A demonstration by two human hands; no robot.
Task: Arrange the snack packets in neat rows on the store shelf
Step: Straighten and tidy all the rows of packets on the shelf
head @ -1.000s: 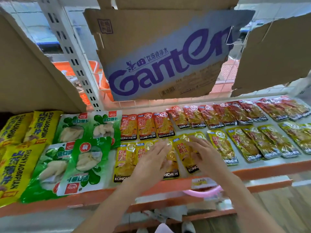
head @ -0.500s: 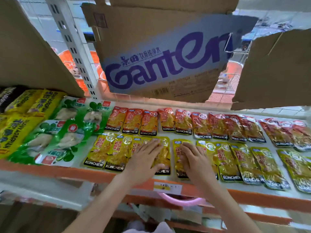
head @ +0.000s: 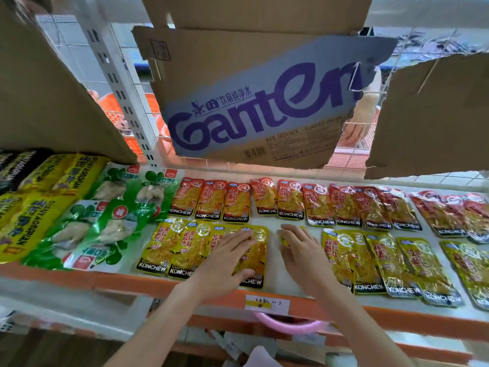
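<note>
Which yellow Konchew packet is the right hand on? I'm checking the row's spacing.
The right hand covers a lone yellow packet, mostly hidden, with bare shelf between it and the left hand's group.

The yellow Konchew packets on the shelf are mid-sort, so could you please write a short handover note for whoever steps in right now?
Left hand: flat, fingers straight, pressing the rightmost packet of the left yellow group.
Right hand: flat on a yellow packet that is almost hidden beneath it.
Done: red Konchew packets lie in a back row; green packets and large yellow packets sit at the left.
Left: close the bare gap in the shelf between the two hands; straighten the overlapping, tilted yellow packets at the right.
</note>
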